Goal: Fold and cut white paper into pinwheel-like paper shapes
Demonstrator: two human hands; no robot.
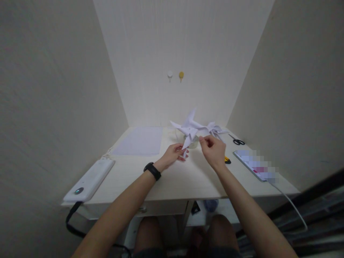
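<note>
My left hand [172, 154] is closed around the rolled-paper stick of a white paper pinwheel [189, 132], whose pointed blades stand up above my fingers. Just right of the blades, my right hand [215, 148] has its thumb and fingers pinched together; whatever lies between them is hidden or too small to name. Behind the pinwheel sits a round, clear object [193, 143], partly covered. Farther back on the right lie more folded white paper blades [215, 129], seemingly of another pinwheel.
White paper sheets [139, 140] lie at the back left of the white desk [129, 179]. A white device [90, 179] with a black cable is at the left edge. On the right are scissors [238, 142], a yellow-and-black tool [227, 159] and a phone [249, 166] on a cable. Walls enclose three sides.
</note>
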